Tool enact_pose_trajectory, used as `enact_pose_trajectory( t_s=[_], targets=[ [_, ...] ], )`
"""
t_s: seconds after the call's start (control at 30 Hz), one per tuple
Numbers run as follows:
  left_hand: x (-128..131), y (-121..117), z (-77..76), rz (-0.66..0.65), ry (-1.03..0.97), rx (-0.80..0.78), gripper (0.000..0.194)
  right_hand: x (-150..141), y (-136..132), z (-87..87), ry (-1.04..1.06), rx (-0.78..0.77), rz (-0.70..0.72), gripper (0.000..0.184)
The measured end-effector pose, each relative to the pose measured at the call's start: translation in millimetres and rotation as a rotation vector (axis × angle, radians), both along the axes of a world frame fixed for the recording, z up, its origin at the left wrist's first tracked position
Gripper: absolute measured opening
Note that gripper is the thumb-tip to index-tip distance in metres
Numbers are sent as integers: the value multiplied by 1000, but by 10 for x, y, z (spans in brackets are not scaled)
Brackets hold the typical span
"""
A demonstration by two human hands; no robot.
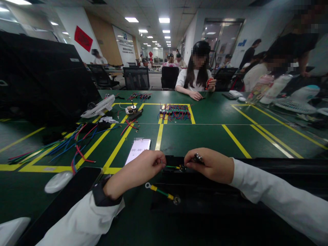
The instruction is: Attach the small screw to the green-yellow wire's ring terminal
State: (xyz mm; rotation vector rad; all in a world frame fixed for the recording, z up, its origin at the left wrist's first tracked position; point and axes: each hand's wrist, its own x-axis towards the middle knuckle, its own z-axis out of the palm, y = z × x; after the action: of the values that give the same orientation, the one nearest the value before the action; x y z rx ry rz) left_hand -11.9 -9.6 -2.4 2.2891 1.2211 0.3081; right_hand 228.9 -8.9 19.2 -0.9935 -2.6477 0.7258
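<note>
Short green wire (172,167) sits right at the near edge of the table, bridged between both hands. Left hand (139,171) is closed, pinching the wire's left end; right hand (208,165) is curled shut around a small metal piece (197,157) at the ring terminal (181,167). Best to keep both pinches firm and the terminal level. A second finished lead (162,192) lies just nearer, phone (137,150) to the far left.

Dark green table (205,136) marked with yellow grid lines (159,136). Green wire (162,192) with yellow sleeves and silver ring ends. Blue, red and green wire bundle (64,145). White sleeves; white phone screen (137,150).
</note>
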Motion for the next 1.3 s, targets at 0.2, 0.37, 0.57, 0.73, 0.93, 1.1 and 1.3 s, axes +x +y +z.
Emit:
enact_pose_trajectory(
  t_s=[0.2,0.37,0.57,0.73,0.93,1.1,1.3],
  targets=[
    [0,-11,18,5,0,4,13,4,90,60,41,-79,110,15],
    [5,-18,45,9,3,-10,13,-7,145,79,46,-106,146,16],
    [-8,-14,34,-2,-10,0,14,54,143,135,190,-123,-6,16],
    [-15,4,1,-11,-10,-2,14,85,60,181,210,-5,-99,18],
    [-11,10,-7,-32,-8,-6,16,35,-39,72,38,33,-87,20],
    [-10,13,-16,-23,9,-19,17,2,-34,18,2,60,-49,20],
    [3,9,5,-18,15,-35,18,-15,1,0,-9,74,-28,20]
  ],
)
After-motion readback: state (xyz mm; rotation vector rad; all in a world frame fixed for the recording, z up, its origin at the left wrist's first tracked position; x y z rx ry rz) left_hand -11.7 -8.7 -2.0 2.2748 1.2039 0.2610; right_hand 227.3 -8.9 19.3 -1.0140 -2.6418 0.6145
